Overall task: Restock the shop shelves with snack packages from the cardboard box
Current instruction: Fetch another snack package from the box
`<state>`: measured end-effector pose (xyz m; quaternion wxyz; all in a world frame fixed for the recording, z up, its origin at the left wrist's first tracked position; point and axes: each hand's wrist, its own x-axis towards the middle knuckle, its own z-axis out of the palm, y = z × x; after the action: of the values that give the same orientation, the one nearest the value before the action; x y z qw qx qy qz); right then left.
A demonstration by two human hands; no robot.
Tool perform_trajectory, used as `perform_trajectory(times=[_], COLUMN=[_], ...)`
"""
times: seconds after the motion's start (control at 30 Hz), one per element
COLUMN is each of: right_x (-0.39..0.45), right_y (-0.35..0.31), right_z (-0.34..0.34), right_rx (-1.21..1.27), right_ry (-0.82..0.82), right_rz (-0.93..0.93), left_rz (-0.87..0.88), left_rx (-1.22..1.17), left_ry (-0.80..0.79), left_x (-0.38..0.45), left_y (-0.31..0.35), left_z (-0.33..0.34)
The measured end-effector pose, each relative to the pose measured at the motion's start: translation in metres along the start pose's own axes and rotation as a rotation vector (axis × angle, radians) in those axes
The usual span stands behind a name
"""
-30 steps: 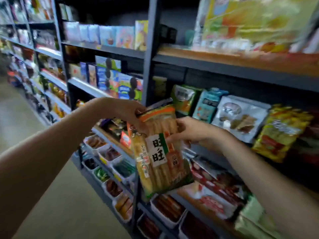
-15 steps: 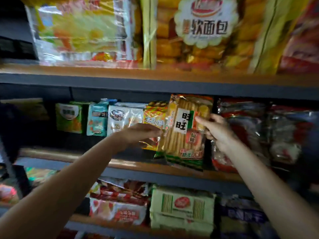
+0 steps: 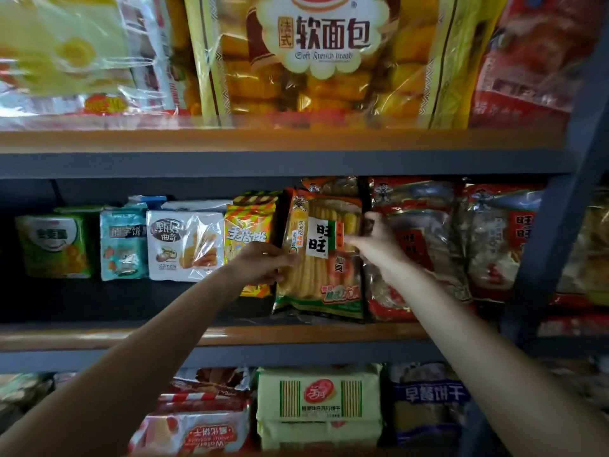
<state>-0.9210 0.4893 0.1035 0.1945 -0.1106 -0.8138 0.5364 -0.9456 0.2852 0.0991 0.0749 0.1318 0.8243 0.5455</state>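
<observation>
We hold the rice cracker pack [image 3: 321, 255] upright on the middle shelf [image 3: 99, 338]: our left hand [image 3: 263, 262] grips its left edge, our right hand [image 3: 372, 239] pinches its right, equally near

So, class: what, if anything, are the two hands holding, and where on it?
The rice cracker bag: left hand grips its left edge, right hand its right edge near the top.
</observation>
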Motion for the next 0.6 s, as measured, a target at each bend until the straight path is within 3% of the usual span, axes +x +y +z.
perform_trajectory(times=[0.17,0.4,0.6], right_x=[0.023,0.056,0.080], right_y=[-0.007,-0.003,0.003], right_z=[-0.002,0.005,0.006], right_rx=[-0.177,-0.300,-0.463], right_ry=[0.070,0.115,0.103], right_rz=[-0.173,-0.248,-0.268], left_rz=[0.030,0.057,0.043], left_rx=[-0.014,0.316,0.458], left_ry=[0.111,0.215,0.261], left_x=[0.028,0.065,0.102], left_y=[0.008,0.024,0.021], left_z=[0.025,0.057,0.084])
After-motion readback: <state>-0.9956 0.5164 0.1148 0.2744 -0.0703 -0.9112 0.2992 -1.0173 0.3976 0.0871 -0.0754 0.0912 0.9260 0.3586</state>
